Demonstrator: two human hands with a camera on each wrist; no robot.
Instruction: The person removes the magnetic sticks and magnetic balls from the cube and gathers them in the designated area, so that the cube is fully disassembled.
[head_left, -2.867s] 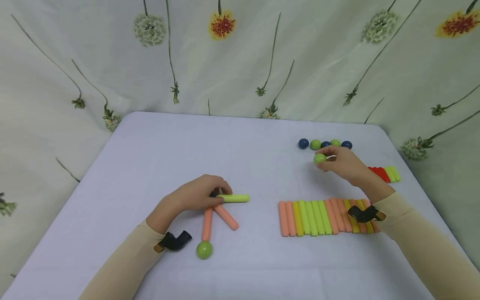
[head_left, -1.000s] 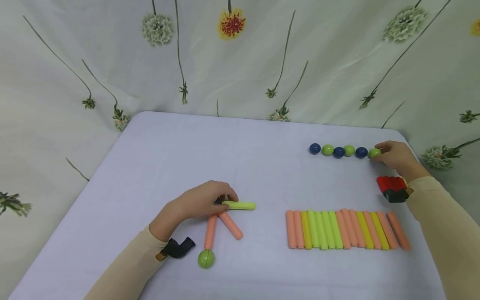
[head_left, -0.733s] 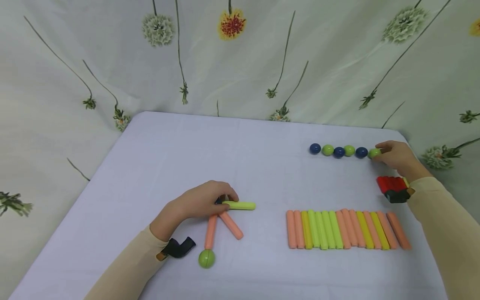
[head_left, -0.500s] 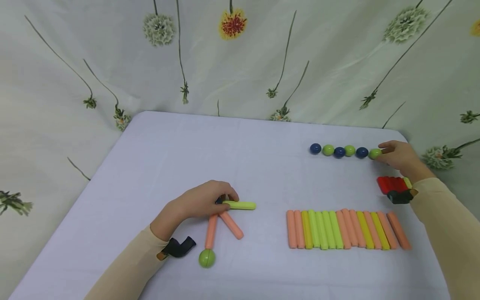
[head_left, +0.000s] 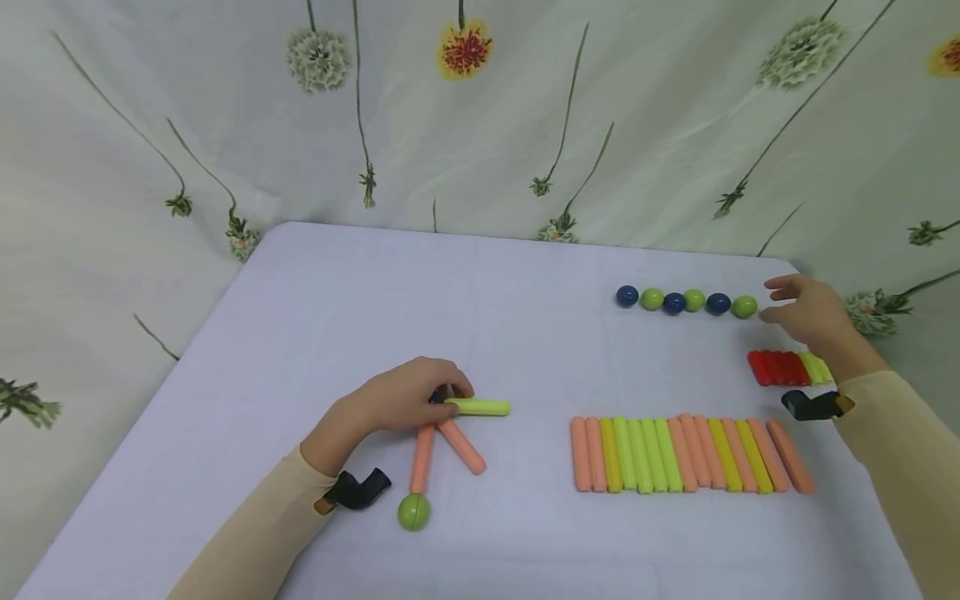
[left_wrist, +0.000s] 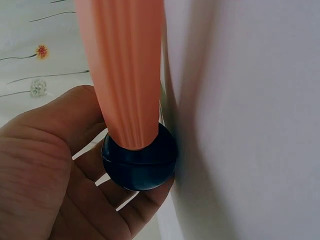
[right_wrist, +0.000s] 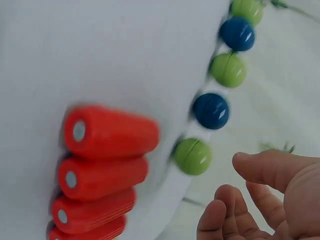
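Observation:
My left hand (head_left: 412,392) curls its fingers around a dark blue ball (left_wrist: 140,167). Salmon rods (head_left: 422,458) fan out from that ball, and a light green rod (head_left: 480,407) points right from under the fingertips. On the near end of one salmon rod sits a green ball (head_left: 414,512). In the head view my right hand (head_left: 813,312) is beside the right end of a ball row, fingers spread and holding nothing. Closest to it lies a green ball (head_left: 744,307), apart from the fingers. The right wrist view shows the same gap between thumb and green ball (right_wrist: 193,156).
Blue and green balls (head_left: 674,302) line up at the back right. Short red rods (head_left: 778,368) and short light green rods (head_left: 814,368) lie below them. A long row of salmon, yellow and green rods (head_left: 645,454) spans the front right. Flowered cloth (head_left: 480,117) hangs behind.
My right hand carried a green ball to the right, set it at the row's right end, let go and drew slightly away. My left hand keeps its hold on the blue ball.

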